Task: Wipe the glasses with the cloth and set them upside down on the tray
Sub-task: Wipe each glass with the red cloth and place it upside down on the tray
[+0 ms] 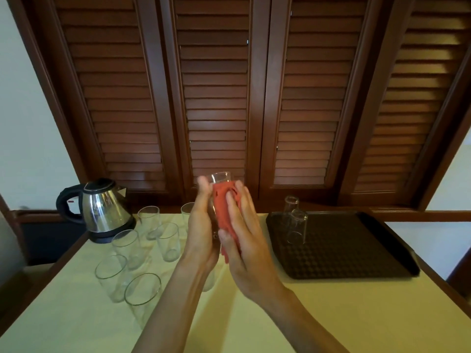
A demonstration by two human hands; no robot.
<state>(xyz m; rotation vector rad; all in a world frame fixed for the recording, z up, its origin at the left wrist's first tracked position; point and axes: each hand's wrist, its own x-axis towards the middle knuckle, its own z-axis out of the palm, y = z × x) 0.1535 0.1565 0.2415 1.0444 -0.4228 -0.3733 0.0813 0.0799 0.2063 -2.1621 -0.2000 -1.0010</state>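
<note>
glass hides most of itself here: the clear drinking tumbler (218, 178) raised between the hands shows only its rim end, the rest covered by the crumpled red-orange cloth (222, 212) and by palms. the left hand (201, 225) curls round the tumbler's far side, fingertips blurred; the right hand (244, 230) presses the cloth against it with fingers nearly straight. on the pale yellow tabletop (242, 319), the upright clear glasses (142, 291) cluster at left, one partly behind the left wrist and another barely seen under it. the steel electric kettle with black handle (102, 210) stands beyond them at the table's back-left edge. two upturned clear glasses (297, 225) stand touching at the back-left of the dark textured plastic tray (356, 250), whose remaining surface lies bare, its right rim near the table edge.
</note>
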